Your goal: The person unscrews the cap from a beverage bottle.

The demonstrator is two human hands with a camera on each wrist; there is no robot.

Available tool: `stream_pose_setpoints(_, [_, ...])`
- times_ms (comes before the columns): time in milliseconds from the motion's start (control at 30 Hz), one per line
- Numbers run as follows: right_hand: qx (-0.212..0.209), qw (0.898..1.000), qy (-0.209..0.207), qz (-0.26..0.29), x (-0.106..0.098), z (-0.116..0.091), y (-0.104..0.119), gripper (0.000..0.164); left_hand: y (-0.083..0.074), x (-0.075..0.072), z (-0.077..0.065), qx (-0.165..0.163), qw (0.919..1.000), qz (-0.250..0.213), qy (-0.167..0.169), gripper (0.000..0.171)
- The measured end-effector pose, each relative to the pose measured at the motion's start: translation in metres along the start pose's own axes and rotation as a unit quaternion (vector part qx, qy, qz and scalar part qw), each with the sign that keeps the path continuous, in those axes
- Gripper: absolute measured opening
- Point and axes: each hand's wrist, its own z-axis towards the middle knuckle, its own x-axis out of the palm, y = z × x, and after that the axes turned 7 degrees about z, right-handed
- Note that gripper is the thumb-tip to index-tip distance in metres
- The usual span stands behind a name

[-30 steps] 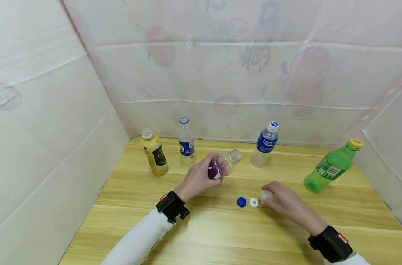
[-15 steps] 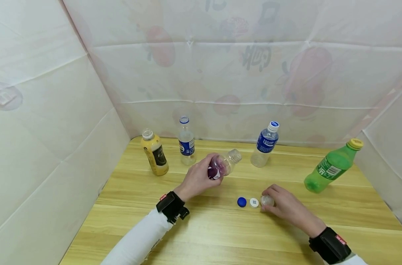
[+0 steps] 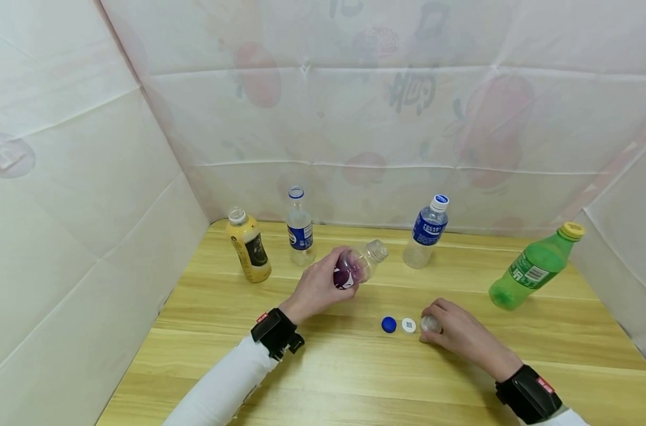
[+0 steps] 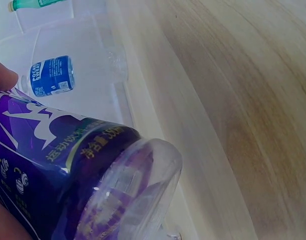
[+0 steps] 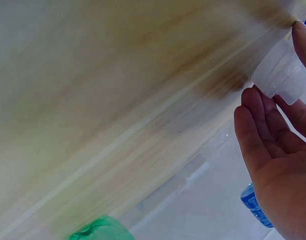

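Note:
My left hand point(image 3: 317, 287) grips a clear, purple-labelled drink bottle point(image 3: 357, 266) by its body. It is tilted, with the bare neck up to the right. In the left wrist view, the label of that bottle point(image 4: 48, 145) and its clear base fill the lower left. My right hand point(image 3: 464, 334) pinches a clear bottle cap point(image 3: 430, 324) by its sides, at the table. The right wrist view shows the translucent cap point(image 5: 280, 70) between thumb and fingers. Left of it lie a white cap point(image 3: 408, 326) and a blue cap point(image 3: 389, 325).
Along the back of the wooden table point(image 3: 328, 378) stand a yellow bottle point(image 3: 251, 251), a clear blue-labelled bottle point(image 3: 300, 234) without a cap, and a white-capped blue-labelled bottle point(image 3: 426, 231). A green bottle point(image 3: 536, 269) with a yellow cap is at right. White cloth point(image 3: 323, 136) hangs behind.
My right hand and the clear cap have shifted slightly toward me and to the right, lining up with the other caps. My left hand and its bottle have stayed put.

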Motion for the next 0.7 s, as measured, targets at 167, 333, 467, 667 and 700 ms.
stream_pose_setpoints(167, [0.003,1.000,0.008,-0.001,0.000,0.000,-0.001,0.038,-0.001,0.000,0.001,0.001,1.0000,0.005,0.001,0.077])
stream_pose_setpoints(333, [0.019,1.000,0.020,0.007,0.000,0.000,-0.002,0.044,-0.001,0.001,0.001,0.001,1.0000,0.004,0.002,0.077])
stream_pose_setpoints(467, [0.039,0.999,0.027,0.022,-0.004,0.000,-0.002,0.056,-0.001,0.001,0.002,0.000,1.0000,-0.006,-0.001,0.077])
stream_pose_setpoints(667, [0.053,0.998,-0.006,0.044,-0.020,-0.001,0.000,0.060,-0.002,-0.001,0.007,-0.012,0.9992,-0.038,-0.008,0.077])
stream_pose_setpoints(700, [0.051,0.998,-0.018,0.045,-0.024,-0.001,0.000,0.058,-0.002,-0.001,0.009,-0.015,0.9987,-0.048,-0.007,0.077])
